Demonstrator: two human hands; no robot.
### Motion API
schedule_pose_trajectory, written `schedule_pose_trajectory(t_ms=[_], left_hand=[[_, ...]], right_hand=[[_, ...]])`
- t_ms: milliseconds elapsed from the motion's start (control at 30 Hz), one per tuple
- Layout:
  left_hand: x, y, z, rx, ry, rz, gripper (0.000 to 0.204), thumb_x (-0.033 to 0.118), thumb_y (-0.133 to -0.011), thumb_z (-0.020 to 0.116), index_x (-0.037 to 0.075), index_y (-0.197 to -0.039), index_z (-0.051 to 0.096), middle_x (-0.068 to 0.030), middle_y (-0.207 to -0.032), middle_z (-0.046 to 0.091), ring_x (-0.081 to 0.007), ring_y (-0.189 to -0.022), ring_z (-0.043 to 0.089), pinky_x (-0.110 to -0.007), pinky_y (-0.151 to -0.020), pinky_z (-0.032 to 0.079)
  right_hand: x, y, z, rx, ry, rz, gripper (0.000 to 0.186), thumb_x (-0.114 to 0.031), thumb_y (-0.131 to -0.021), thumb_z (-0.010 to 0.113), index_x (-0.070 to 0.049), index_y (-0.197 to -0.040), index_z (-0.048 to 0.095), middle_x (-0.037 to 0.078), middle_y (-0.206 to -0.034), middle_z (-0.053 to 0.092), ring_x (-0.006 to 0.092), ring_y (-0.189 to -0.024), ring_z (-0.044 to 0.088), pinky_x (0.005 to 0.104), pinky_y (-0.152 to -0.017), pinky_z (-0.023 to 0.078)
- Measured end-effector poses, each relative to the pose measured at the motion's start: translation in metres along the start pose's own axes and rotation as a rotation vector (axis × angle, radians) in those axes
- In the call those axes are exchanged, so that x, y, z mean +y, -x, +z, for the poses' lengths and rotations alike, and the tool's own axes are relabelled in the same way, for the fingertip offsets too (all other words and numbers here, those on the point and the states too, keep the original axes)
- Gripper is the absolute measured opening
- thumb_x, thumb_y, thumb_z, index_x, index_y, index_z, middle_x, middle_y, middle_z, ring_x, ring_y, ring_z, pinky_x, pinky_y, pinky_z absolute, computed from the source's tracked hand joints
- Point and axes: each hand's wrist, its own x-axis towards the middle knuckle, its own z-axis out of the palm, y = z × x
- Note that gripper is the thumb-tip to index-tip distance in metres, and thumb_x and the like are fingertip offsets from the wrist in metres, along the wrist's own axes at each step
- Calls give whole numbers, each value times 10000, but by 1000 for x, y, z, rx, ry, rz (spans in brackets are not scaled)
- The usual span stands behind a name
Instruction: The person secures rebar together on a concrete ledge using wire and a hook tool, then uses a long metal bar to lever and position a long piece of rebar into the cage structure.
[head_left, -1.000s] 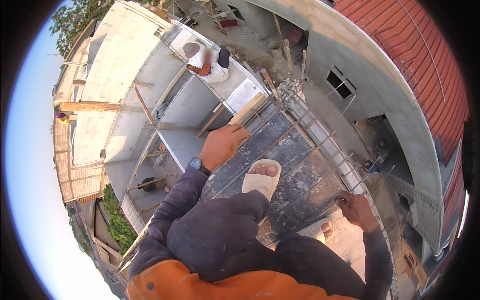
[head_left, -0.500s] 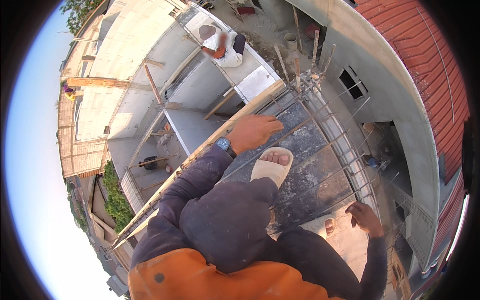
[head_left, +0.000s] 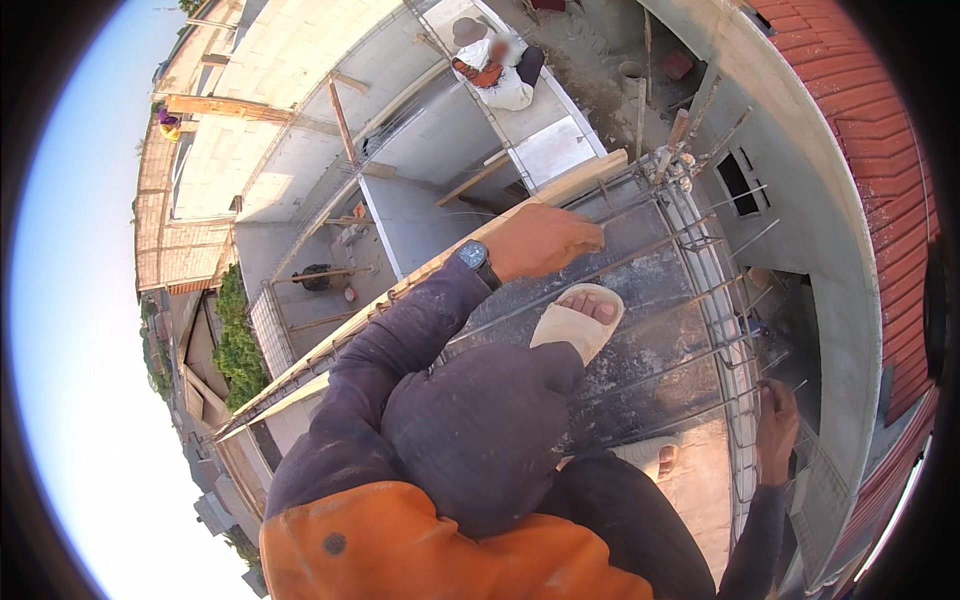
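Observation:
My left hand [head_left: 540,240], with a watch at the wrist, is open with loosely bent fingers above the dark formwork panel [head_left: 660,335], beside a long timber board [head_left: 606,165]. Below it my sandalled foot [head_left: 578,322] is on the panel among steel bars. My right hand [head_left: 775,425] is at the rebar cage [head_left: 730,340] along the right edge, its fingers curled at the steel; exactly what they grip is unclear. My other sandalled foot [head_left: 650,455] is near a pale board [head_left: 695,495], partly hidden by my leg.
A co-worker [head_left: 497,72] in white sits on a wall top ahead. Open rooms with concrete walls [head_left: 425,135] and props [head_left: 340,120] lie below left. Beyond the right edge is a drop beside a building with a red roof [head_left: 860,110]. Another worker [head_left: 168,125] is far left.
My left hand has moved forward and right over the panel. My right hand has left the bars, then shifted right and up to the cage edge. The view has swung, shifting the surroundings.

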Motion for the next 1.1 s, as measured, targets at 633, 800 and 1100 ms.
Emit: schedule_pose_trajectory(t_ms=[633, 800, 1100], left_hand=[[22, -10, 30, -164, 168, 23, 168, 263, -1000, 604, 158, -1098, 691, -46, -991, 714, -323, -869, 693, -446, -746, 534], [45, -24, 34, -245, 200, 106, 181, 269, -993, 612, 151, -1115, 674, -57, -1010, 713, -341, -867, 693, -463, -746, 531], [74, -29, 26, -227, 81, 85, 218, 210, -929, 649, 137, -1134, 634, -75, -983, 678, -329, -852, 693, -464, -711, 539]], right_hand=[[-59, -2, -59, -692, -152, 281, 674, -295, -888, 787, -15, -1445, 530, 205, -1311, 633, 317, -1261, 597, 422, -1047, 478], [-114, -32, 18, -180, 208, -396, 577, -272, -942, 713, -25, -1436, 545, 272, -1355, 612, 427, -1280, 577, 503, -1083, 458], [-153, -37, 27, -330, -305, -136, 234, -191, -1041, 568, -33, -1188, 660, 231, -921, 700, 395, -833, 703, 456, -753, 525]])
